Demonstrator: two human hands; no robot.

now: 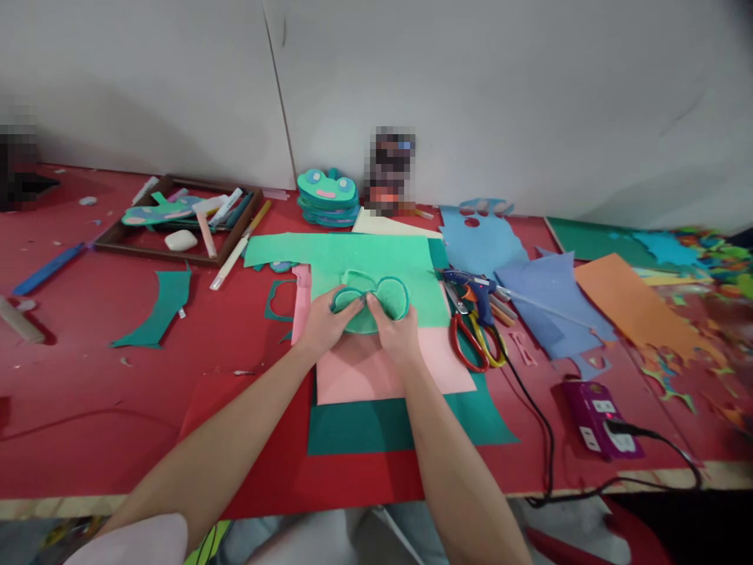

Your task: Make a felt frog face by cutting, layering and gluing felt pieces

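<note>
From the head view, a green cut-out (360,322) with two rounded lobes is over the middle of the red counter (76,416), nearer its front edge than the wall; I cannot tell whether it touches the layered light-green sheet (376,255) and pink sheet (358,380) below. The fingers of the left hand (323,323) pinch its left lobe, those of the right hand (398,329) its right, thumbs close together at the notch. It looks like felt or thin foam: probably light, soft, bendy and not slippery, though hard pulling could stretch or tear the notch. The lobes' outer rims seem the best hold. A glue gun (482,297) and scissors (468,345) lie toward the counter's right edge.
</note>
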